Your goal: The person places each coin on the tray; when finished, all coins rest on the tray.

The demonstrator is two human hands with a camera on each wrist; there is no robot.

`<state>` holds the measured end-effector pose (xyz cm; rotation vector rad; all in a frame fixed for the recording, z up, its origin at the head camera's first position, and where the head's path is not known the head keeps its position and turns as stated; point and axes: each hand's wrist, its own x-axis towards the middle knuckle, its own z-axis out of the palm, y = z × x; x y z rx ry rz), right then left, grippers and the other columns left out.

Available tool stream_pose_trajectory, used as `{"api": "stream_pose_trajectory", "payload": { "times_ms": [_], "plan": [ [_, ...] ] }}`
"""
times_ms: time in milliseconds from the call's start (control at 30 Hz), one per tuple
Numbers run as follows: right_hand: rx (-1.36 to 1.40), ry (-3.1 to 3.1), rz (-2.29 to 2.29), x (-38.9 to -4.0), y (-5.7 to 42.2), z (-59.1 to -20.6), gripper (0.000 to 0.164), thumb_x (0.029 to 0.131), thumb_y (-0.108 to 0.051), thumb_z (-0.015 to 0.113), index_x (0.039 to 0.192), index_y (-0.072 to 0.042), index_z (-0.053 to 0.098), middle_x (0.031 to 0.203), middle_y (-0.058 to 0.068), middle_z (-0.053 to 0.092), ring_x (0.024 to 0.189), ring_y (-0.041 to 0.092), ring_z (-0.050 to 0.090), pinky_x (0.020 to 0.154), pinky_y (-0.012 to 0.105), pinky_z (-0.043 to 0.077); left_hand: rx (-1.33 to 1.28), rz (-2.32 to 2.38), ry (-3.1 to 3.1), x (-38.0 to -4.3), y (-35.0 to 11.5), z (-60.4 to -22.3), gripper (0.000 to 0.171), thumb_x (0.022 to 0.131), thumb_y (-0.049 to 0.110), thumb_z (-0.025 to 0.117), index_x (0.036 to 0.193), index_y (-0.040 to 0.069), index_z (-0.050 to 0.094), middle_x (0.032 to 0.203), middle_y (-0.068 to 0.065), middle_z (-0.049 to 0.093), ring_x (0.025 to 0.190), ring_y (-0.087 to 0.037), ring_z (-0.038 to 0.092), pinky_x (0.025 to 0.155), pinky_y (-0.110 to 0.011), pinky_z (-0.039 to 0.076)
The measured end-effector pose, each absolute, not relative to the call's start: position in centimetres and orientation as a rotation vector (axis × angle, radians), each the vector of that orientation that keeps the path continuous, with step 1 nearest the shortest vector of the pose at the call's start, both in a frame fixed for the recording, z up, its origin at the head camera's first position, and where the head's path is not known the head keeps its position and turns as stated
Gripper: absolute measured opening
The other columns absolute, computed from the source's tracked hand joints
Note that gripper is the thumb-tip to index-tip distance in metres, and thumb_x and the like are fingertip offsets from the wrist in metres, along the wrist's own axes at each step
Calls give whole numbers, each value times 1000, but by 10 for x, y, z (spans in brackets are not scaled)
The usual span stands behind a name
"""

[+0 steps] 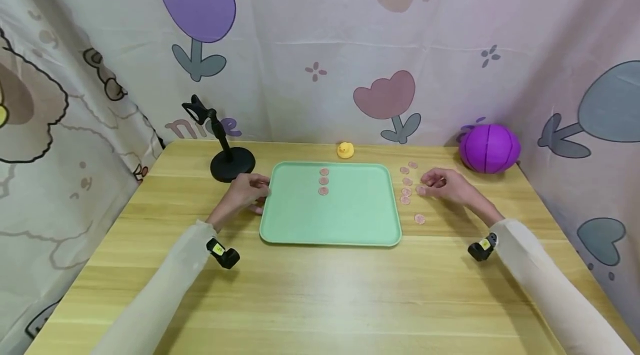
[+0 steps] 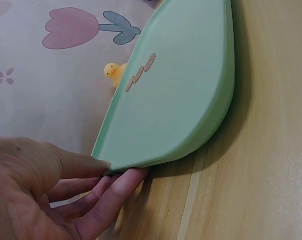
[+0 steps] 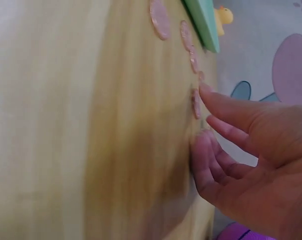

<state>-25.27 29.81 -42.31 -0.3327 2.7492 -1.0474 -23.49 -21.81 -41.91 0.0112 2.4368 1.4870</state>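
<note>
My left hand [image 1: 245,191] pinches the left edge of a light green tray [image 1: 330,224]. In the left wrist view, its thumb lies on the rim and its fingers are against the underside. Three pinkish, coin-like discs [image 1: 324,181] lie in a column on the tray. Several more such discs [image 1: 405,200] are on the table just right of the tray, one disc [image 1: 419,219] a little nearer to me. Beside these, my right hand [image 1: 450,185] hovers low with loosely bent fingers. A gap shows between its thumb and fingers in the right wrist view, and I see nothing held there.
Behind the tray sits a small yellow rubber duck [image 1: 345,150]. A black stand with a round base [image 1: 232,164] is at the back left, close to my left hand. The purple ball [image 1: 490,148] rests at the back right corner. A patterned curtain [image 1: 300,21] hangs behind the wooden table [image 1: 320,299].
</note>
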Motion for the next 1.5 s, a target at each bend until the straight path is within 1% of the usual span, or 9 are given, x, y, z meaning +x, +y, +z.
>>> {"api": "stream_pose_trajectory", "payload": {
  "times_ms": [333,600,700,867,967,1133,1300,1400,1500],
  "plan": [
    [-406,2801,-996,-252,288,-429,23,92,-6,80,109,5,68,94,14,66,83,19,56,69,19,47,6,1471,2449,-235,-223,-420,42,105,5,57,144,-9,54,125,-28,63,102,-30,69,67,-32,67],
    [-289,2786,-905,-253,292,-421,23,95,-15,79,99,5,69,85,9,64,77,16,52,63,21,44,-11,1499,2430,-237,-219,-423,41,105,5,59,143,-7,56,118,-24,63,96,-26,69,66,-32,66],
    [-168,2757,-904,-251,290,-423,21,97,-16,76,98,4,69,83,7,64,70,14,56,58,21,49,-13,1484,2430,-235,-220,-423,41,104,5,59,143,-8,56,119,-25,63,95,-25,70,66,-32,67],
    [-38,2747,-1014,-250,283,-424,27,97,-12,76,106,7,60,90,13,65,60,14,65,55,26,60,-3,1473,2442,-234,-222,-421,41,105,5,59,144,-8,55,121,-27,64,98,-27,70,67,-31,66],
    [13,2767,-1032,-248,280,-422,27,96,-11,77,105,8,61,89,15,68,58,13,67,54,27,61,-3,1477,2438,-235,-220,-419,42,106,6,59,145,-7,54,123,-27,63,99,-27,69,68,-31,67],
    [49,2800,-1013,-247,278,-418,23,96,-12,78,95,8,67,81,13,71,54,13,69,51,26,59,-10,1486,2438,-236,-219,-419,42,105,6,61,145,-6,54,124,-28,63,98,-27,70,68,-32,67],
    [17,2703,-1177,-245,271,-415,20,97,-6,74,98,11,64,80,15,72,60,14,71,59,29,65,-17,1483,2437,-237,-220,-421,42,105,5,61,145,-7,55,125,-29,64,98,-27,72,66,-32,66],
    [-48,2610,-1314,-242,259,-412,19,97,-1,72,105,15,63,88,19,73,69,14,73,68,31,67,-13,1481,2440,-237,-220,-421,42,104,5,61,144,-7,55,125,-29,64,98,-28,72,65,-31,66],
    [-98,2530,-1398,-239,241,-405,24,97,-3,74,112,15,66,97,22,75,76,14,75,74,30,66,-15,1476,2442,-238,-219,-421,42,104,5,61,144,-7,56,124,-28,64,98,-28,72,65,-31,66]
  ]
}}
